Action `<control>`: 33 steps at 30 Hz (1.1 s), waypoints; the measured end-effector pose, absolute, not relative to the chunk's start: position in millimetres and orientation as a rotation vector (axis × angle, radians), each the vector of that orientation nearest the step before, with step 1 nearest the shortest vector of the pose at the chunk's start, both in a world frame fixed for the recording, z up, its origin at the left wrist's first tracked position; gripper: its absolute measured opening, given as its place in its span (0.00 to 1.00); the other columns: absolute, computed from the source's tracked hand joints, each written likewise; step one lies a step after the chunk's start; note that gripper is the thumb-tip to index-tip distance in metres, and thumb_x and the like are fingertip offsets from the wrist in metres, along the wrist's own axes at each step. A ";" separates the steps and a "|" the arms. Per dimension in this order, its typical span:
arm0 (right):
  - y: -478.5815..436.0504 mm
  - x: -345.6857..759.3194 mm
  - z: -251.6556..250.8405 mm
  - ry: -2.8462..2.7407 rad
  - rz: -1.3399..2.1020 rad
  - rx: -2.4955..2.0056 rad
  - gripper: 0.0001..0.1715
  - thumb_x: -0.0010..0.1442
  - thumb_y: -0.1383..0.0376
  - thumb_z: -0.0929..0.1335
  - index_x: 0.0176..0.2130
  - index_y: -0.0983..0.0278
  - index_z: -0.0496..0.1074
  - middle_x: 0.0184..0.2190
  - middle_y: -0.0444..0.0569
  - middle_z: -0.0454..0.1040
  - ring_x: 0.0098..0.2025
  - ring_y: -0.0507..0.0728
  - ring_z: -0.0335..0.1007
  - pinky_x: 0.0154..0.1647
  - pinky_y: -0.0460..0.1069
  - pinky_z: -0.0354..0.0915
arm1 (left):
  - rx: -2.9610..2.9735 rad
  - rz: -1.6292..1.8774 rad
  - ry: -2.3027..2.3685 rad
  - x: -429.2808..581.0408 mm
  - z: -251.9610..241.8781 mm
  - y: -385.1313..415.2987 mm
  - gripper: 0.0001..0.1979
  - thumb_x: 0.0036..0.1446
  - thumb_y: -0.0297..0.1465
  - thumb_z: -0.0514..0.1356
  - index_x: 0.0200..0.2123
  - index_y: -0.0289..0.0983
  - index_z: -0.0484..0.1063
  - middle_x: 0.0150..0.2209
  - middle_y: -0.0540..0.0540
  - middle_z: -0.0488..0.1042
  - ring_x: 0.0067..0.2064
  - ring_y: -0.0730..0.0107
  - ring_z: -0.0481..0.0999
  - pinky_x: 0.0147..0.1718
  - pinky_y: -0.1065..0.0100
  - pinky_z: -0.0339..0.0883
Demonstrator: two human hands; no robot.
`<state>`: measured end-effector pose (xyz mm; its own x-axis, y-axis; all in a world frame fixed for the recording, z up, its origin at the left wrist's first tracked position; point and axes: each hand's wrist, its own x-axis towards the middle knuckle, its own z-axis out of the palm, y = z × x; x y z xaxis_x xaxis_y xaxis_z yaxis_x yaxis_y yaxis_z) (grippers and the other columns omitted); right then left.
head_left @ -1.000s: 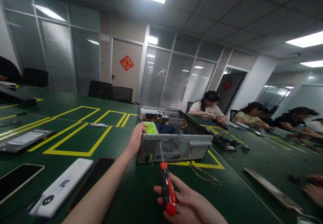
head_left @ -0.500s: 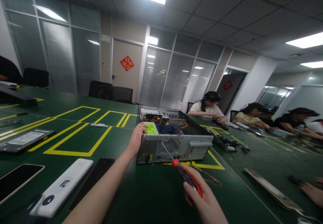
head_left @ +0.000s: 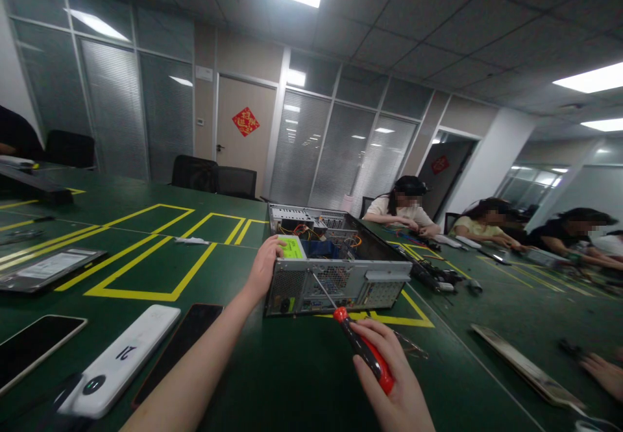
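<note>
An open desktop computer case (head_left: 357,286) lies in front of me with its rear panel toward me. My left hand (head_left: 265,266) grips the case's left corner, its fingertips by the green-labelled power supply (head_left: 292,248). In my right hand (head_left: 396,367) is a red and black screwdriver (head_left: 361,344), with the fingers wrapped round its handle. The thin shaft slants up to the left, and its tip meets the rear panel near the top edge, below the power supply. Any screw at the tip is too small to make out. Cables and boards show inside the case.
On the left lie a hard drive (head_left: 51,268), a phone (head_left: 39,351), a white device marked 21 (head_left: 124,357) and a dark phone (head_left: 178,341). Glasses (head_left: 413,348) lie behind my right hand. Another phone (head_left: 528,367) and black parts (head_left: 438,276) are at right, where several people sit.
My right hand has shifted its hold on the screwdriver handle, fingers turned a little, exposing more of the red end. The tip stays at the panel. My left hand has not moved.
</note>
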<state>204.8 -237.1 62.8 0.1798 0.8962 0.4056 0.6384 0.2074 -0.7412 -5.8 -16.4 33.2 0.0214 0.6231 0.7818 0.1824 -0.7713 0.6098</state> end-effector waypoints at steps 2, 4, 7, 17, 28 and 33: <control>-239.8 199.7 62.2 -1.506 0.305 -1.469 0.17 0.61 0.57 0.64 0.47 0.54 0.76 0.53 0.52 0.69 0.56 0.63 0.68 0.58 0.58 0.65 | 1.967 1.810 0.822 -5.7 32.9 -15.8 0.21 0.67 0.38 0.41 0.29 0.39 0.67 0.44 0.43 0.75 0.58 0.62 0.67 0.61 0.55 0.59; -241.7 193.2 61.5 -1.520 0.290 -1.416 0.16 0.61 0.60 0.64 0.47 0.54 0.76 0.53 0.51 0.69 0.55 0.62 0.68 0.57 0.56 0.65 | 1.966 1.804 0.826 -5.6 33.0 -15.7 0.21 0.67 0.38 0.40 0.29 0.39 0.66 0.44 0.43 0.75 0.58 0.61 0.67 0.61 0.55 0.59; -241.3 183.1 61.0 -1.614 0.304 -1.348 0.18 0.59 0.63 0.64 0.47 0.53 0.76 0.52 0.51 0.69 0.54 0.61 0.69 0.55 0.55 0.67 | 1.962 1.800 0.828 -5.3 33.5 -15.9 0.21 0.67 0.39 0.40 0.29 0.40 0.66 0.44 0.43 0.75 0.59 0.61 0.67 0.61 0.55 0.59; -227.5 168.4 58.8 -1.687 0.336 -1.266 0.19 0.58 0.68 0.64 0.48 0.57 0.75 0.52 0.54 0.69 0.54 0.60 0.69 0.51 0.52 0.70 | 1.961 1.781 0.828 -4.3 34.5 -16.6 0.22 0.68 0.41 0.39 0.29 0.39 0.66 0.44 0.42 0.75 0.59 0.61 0.67 0.61 0.55 0.58; -224.5 169.4 58.4 -1.765 0.091 -1.283 0.15 0.64 0.63 0.63 0.48 0.57 0.75 0.47 0.53 0.70 0.48 0.58 0.73 0.47 0.51 0.72 | 1.959 1.779 0.824 -4.0 35.0 -17.2 0.22 0.67 0.41 0.40 0.29 0.39 0.66 0.44 0.42 0.75 0.59 0.61 0.67 0.62 0.55 0.58; -225.2 163.0 73.5 -1.948 -0.130 -1.265 0.20 0.64 0.62 0.62 0.55 0.60 0.69 0.47 0.55 0.74 0.40 0.58 0.77 0.37 0.50 0.75 | 1.938 1.802 0.815 -3.1 33.9 -16.1 0.22 0.67 0.41 0.40 0.29 0.39 0.65 0.44 0.42 0.75 0.59 0.62 0.67 0.61 0.56 0.59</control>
